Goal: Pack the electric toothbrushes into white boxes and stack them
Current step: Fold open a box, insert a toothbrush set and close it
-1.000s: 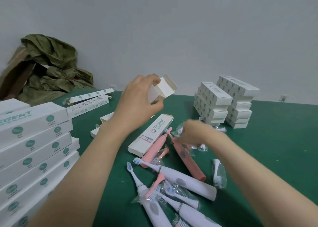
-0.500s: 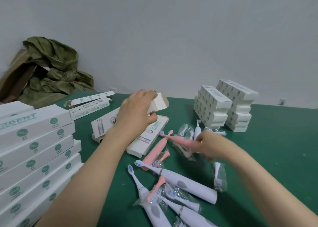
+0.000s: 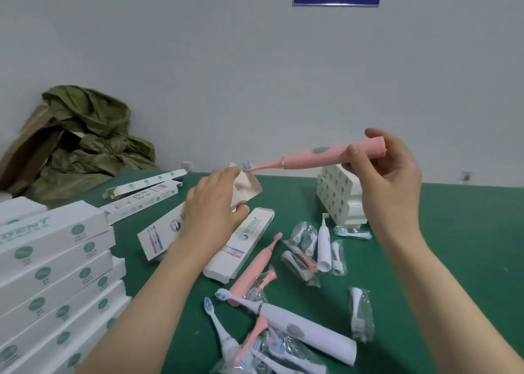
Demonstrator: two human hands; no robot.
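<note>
I note a green desk (image 3: 459,260) set against a pale wall. On its near left stands a large stack of white boxes (image 3: 51,260). A crumpled olive bag (image 3: 90,135) lies at the far left, and a smaller box stack (image 3: 337,200) sits at the far right, partly behind the right hand (image 3: 391,181). The left hand (image 3: 209,217) grips an open white box (image 3: 161,234), fingers curled round its far end, flaps spread. The right hand, raised above the desk, pinches the base of a pink toothbrush (image 3: 312,158) between thumb and fingers. The brush lies nearly level, its head at the box's open mouth; I cannot tell whether it touches the flap. A flat box (image 3: 241,246) lies just right of the left hand. Loose toothbrushes (image 3: 297,328) and bagged brush heads (image 3: 360,314) lie on the near desk.
</note>
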